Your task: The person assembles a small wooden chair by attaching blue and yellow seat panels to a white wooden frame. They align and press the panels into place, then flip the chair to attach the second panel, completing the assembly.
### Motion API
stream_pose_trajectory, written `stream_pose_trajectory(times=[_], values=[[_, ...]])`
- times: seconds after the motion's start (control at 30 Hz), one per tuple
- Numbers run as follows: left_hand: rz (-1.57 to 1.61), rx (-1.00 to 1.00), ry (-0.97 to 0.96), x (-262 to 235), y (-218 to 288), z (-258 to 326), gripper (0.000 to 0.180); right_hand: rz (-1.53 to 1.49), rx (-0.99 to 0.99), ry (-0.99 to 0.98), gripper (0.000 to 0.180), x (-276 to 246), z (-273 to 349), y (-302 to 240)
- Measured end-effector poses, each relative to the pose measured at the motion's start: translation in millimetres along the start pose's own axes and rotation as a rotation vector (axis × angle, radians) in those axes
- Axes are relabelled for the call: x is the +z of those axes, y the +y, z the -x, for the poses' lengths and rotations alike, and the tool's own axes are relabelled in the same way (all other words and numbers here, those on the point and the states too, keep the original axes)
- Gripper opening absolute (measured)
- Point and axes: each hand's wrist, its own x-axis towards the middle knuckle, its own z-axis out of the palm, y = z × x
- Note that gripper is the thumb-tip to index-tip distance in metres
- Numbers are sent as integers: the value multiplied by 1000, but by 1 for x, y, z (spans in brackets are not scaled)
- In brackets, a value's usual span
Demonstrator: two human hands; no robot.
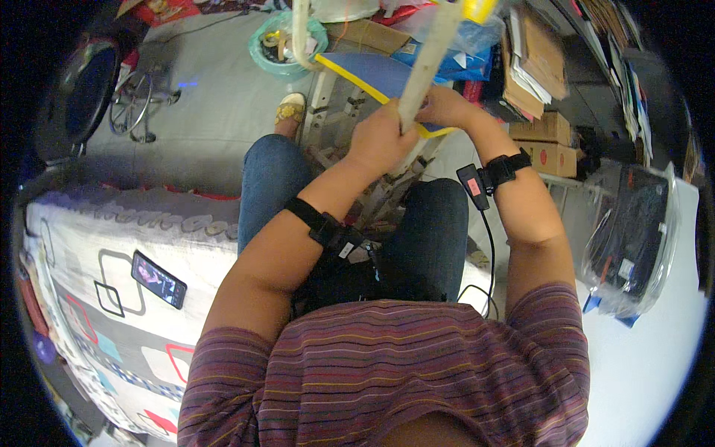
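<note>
A flat blue piece with yellow edging (365,72) stretches in front of me, above my knees. My left hand (381,139) is closed at its near edge, beside a pale, blurred bar (430,63) that crosses the view. Just beyond that bar, my right hand (447,109) is closed on the same piece, near the yellow trim. The bar hides part of the fingers of both hands. Below the piece, between my legs, stands a metal frame with holes (319,106). A pale curved tube (301,33) rises at the piece's far left corner.
A bin with a green liner (287,46) stands beyond my left foot. On the patterned bedspread (82,223) to my left lies a phone (159,279). Cardboard boxes (547,154), stacked papers (530,63) and a plastic-wrapped dark case (631,237) are at the right.
</note>
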Motion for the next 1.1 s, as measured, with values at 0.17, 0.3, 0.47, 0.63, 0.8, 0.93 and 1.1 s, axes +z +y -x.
stream_pose_trajectory(times=[0.17, 0.3, 0.47, 0.63, 0.8, 0.93, 1.1], values=[[-26, -5, 30, 1, 0, -2, 44, -58, 27, 227, 66, 16, 46, -2], [1, 1, 35, 1, -3, -6, 40, -25, -3, 289, 65, 20, 68, -9], [28, 97, 77, 2, -1, -3, 25, 91, -46, 420, 57, 38, 72, -11], [34, 117, 71, 3, -3, -3, 17, 49, -152, 687, 50, 67, 68, 4], [166, 65, 43, 5, -15, -6, 14, -242, -193, 732, 43, 75, 67, 43], [295, 29, 31, 6, -19, -8, 14, -208, -97, 663, 40, 73, 62, 62], [173, 72, -40, -3, -20, -12, 13, -299, -186, 650, 43, 70, 55, 78]])
